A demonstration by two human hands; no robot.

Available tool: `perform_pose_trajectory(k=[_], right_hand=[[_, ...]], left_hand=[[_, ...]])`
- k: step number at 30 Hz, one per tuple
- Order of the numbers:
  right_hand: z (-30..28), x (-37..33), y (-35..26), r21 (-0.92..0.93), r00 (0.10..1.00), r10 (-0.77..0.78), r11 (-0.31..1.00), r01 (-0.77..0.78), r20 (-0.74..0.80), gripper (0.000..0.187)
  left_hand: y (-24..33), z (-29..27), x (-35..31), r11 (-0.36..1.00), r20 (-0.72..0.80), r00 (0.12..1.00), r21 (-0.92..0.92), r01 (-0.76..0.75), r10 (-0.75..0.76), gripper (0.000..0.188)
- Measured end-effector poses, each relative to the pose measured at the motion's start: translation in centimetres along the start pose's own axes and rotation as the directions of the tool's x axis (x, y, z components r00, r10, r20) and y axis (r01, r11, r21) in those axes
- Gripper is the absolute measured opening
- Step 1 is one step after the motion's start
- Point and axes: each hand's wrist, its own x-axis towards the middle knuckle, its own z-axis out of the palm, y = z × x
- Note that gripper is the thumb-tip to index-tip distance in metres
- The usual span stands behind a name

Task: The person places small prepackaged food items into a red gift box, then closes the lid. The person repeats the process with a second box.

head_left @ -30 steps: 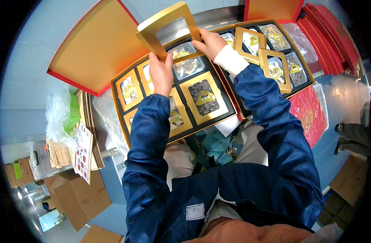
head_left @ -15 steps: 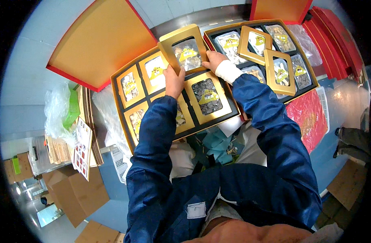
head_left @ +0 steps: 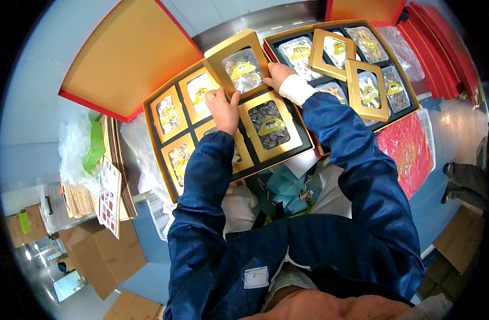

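Two hands on one gold window lid (head_left: 217,69): a second ago it was tipped up above the left box's (head_left: 279,160) rear-right slot, now it's down over it, clear pack (head_left: 243,69) showing through the window. Right hand (head_left: 279,76) has fingers at the lid's right edge, left hand (head_left: 223,111) has its thumb at the near edge, other fingers curled; can't tell if either pinches. Second box (head_left: 320,28) alongside, red plastic (head_left: 407,154) in front, red stack (head_left: 431,53) right, cardboard box (head_left: 103,256) lower left.
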Motion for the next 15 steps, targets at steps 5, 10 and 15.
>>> perform_pose_trajectory(k=[5, 10, 15], right_hand=[[0.7, 0.4, 0.0, 0.037, 0.999, 0.023, 0.999, -0.022, -0.026, 0.03], [1.1, 1.0, -0.3, 0.008, 0.998, 0.052, 0.999, -0.051, -0.03, 0.029], [1.6, 1.0, 0.2, 0.045, 0.996, 0.054, 0.998, -0.051, -0.072, 0.032]], left_hand=[[-1.1, 0.7, 1.3, 0.994, 0.143, 0.984, -0.026, 0.109, -0.104, 0.024], [-1.1, 0.8, 0.5, 0.938, 0.127, 0.96, -0.216, 0.272, -0.249, 0.024], [-1.6, 0.8, 0.1, 0.986, -0.02, 0.999, -0.16, 0.042, -0.046, 0.024]])
